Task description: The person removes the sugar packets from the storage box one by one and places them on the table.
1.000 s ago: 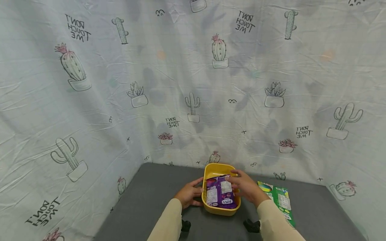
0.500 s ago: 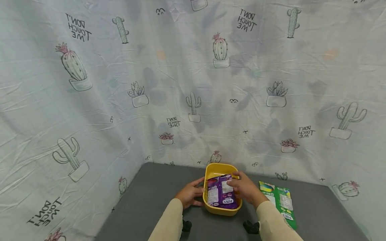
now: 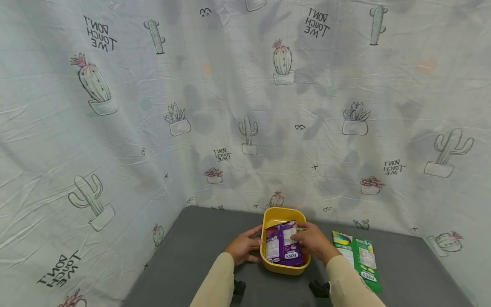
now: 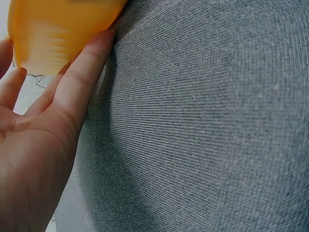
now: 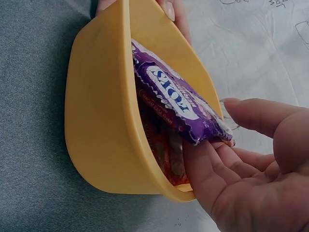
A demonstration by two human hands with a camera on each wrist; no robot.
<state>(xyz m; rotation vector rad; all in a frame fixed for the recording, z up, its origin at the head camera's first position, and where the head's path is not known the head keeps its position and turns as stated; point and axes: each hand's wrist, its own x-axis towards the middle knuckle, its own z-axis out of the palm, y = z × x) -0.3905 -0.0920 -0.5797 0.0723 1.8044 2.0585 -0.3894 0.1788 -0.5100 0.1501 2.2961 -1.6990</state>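
A yellow container stands on the grey table, holding a purple packet that lies at a tilt. In the right wrist view a red packet shows beneath the purple packet. My left hand touches the container's left side with its fingers extended; in the left wrist view the hand has fingertips against the outer wall. My right hand is at the right rim. In the right wrist view the hand has fingers curled under the packet's edge, thumb above it.
A green packet lies flat on the table, right of the container and beside the right forearm. Two black objects are near the sleeves. A white cloth with cactus drawings hangs behind and at the sides.
My right hand has come lower at the right rim, its fingers passing under the purple packet. The packet has shifted slightly within the container. My left hand has kept its place against the side.
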